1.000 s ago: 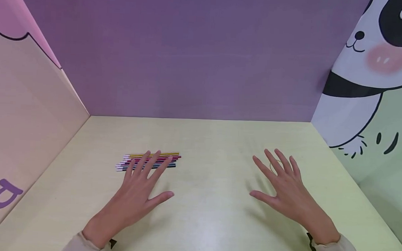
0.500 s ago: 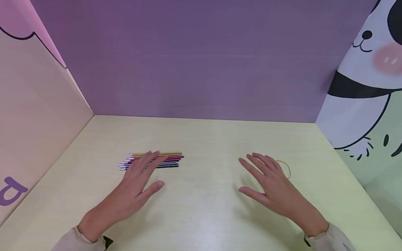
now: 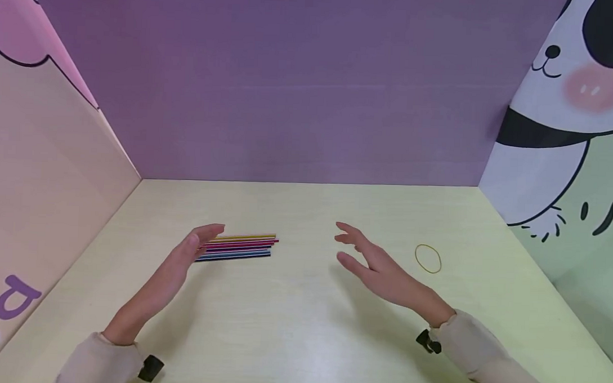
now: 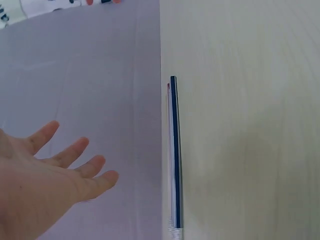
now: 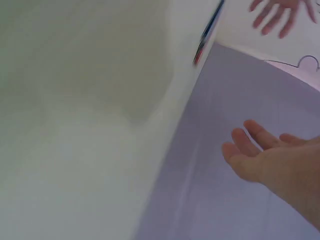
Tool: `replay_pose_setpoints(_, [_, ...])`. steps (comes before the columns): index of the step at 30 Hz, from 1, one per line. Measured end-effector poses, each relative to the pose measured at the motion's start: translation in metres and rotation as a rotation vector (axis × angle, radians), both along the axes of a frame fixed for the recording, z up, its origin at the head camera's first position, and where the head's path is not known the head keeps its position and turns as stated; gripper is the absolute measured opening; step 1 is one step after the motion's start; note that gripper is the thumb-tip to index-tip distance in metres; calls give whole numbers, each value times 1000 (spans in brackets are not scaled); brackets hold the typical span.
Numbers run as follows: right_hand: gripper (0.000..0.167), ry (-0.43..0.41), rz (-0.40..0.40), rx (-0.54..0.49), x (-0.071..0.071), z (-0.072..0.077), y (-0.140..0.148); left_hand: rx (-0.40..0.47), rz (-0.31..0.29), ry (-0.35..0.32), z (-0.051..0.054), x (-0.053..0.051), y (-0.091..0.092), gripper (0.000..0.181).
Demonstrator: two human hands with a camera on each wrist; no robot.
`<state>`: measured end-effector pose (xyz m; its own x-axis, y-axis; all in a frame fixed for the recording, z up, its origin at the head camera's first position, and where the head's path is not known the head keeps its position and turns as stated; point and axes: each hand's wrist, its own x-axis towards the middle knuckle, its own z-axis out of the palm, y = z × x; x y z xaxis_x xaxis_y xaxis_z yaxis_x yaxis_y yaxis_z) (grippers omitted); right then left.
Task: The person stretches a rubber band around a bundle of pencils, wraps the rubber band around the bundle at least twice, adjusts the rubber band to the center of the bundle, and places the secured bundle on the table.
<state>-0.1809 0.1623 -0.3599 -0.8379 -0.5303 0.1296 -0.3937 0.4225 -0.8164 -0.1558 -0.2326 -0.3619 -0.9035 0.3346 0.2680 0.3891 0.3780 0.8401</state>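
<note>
A bundle of several coloured pencils [image 3: 241, 248], yellow, red and blue among them, lies side by side on the table. My left hand [image 3: 174, 268] hovers at their left end and hides that end in the head view; its fingers [image 4: 75, 152] are spread and hold nothing. Over the middle of the table, my right hand [image 3: 385, 273] hangs in the air with loosely bent, apart fingers and nothing in them. To the right of it a thin yellow rubber band [image 3: 428, 259] lies flat, touched by neither hand.
The pale wooden table [image 3: 302, 326] is enclosed by a purple back wall [image 3: 310, 90], a pink left panel [image 3: 49, 165] and a green right panel [image 3: 593, 269] with a panda drawing. Dark clips [image 3: 151, 368] sit at the sleeve cuffs.
Both hands have turned from palms down to more edge-on. The left hand has shifted left, uncovering more of the pencils, and the right hand has moved left, leaving the rubber band in full sight.
</note>
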Motion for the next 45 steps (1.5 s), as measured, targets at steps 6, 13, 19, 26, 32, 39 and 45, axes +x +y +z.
replay_pose_setpoints(6, [51,-382,63,-396,-19,-1,-18,318,-51,-72,-4,-18,-19,61])
replay_pose_setpoints(13, [62,-583,-54,-588,-45,-2,-50,558,-5,-173,-8,-37,-41,67])
replay_pose_setpoints(19, [66,-611,-174,-692,-69,-14,-89,684,50,-265,-13,-57,-56,71])
replay_pose_setpoints(26, [71,-754,-262,-938,-85,-30,-124,793,77,-419,-24,-70,-70,70])
replay_pose_setpoints(32, [69,-831,-385,-1063,-93,-40,-140,897,80,-496,-33,-70,-73,68])
replay_pose_setpoints(39, [69,-783,-417,-1305,-95,-49,-145,1065,41,-472,-47,-81,-54,65])
replay_pose_setpoints(45, [69,-726,-398,-1364,-89,-58,-147,983,75,-452,-52,-93,-23,70])
